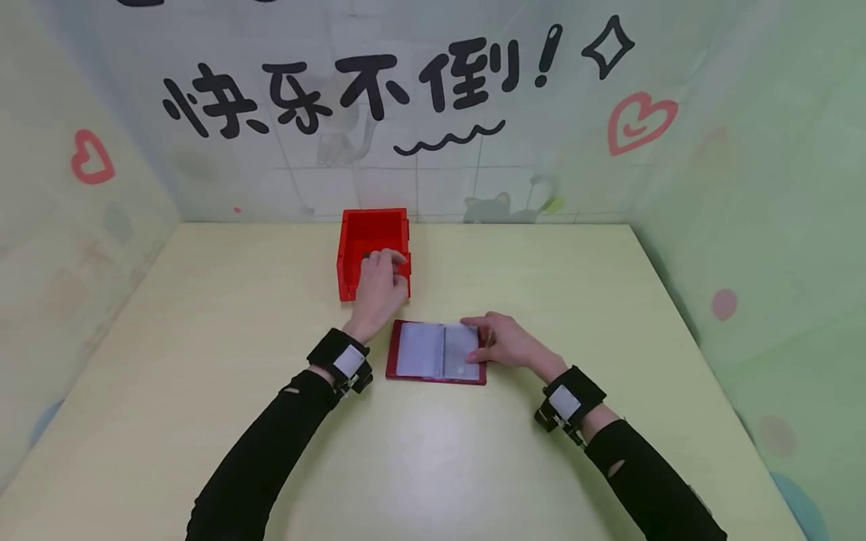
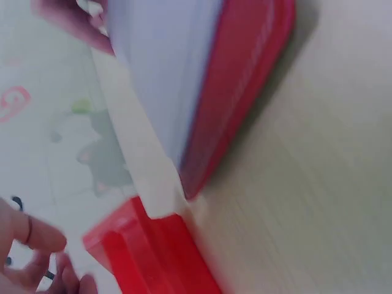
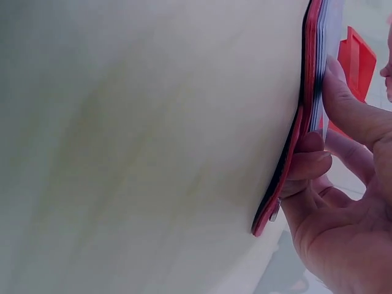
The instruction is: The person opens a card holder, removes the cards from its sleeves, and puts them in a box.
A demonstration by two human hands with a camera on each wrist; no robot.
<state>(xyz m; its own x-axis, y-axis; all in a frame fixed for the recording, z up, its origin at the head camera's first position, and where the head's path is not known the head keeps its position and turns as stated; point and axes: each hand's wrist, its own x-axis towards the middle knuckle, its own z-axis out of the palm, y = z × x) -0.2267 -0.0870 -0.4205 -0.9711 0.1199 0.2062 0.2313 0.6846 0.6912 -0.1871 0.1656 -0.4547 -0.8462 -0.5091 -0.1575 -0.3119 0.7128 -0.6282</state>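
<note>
A small red card holder [image 1: 392,353] lies spread on the table with clear plastic sleeves [image 1: 421,350] on both sides. My right hand [image 1: 509,342] grips its right edge. In the right wrist view the thumb [image 3: 349,104] presses on the sleeves while other fingers curl in between the sleeves and the red cover. A metal snap [image 3: 275,211] shows on the flap. My left hand [image 1: 380,289] is over the near right part of a red bin [image 1: 346,255], with thumb and fingers apart. A small dark green thing [image 1: 367,255] shows beside its fingertips, inside the bin.
The bin stands near the table's back edge, beyond the card holder. A printed backdrop [image 1: 433,176] rises behind the pale table [image 1: 541,278], with side panels [image 1: 758,248] at left and right. Each wrist wears a black strap with a camera [image 1: 564,402].
</note>
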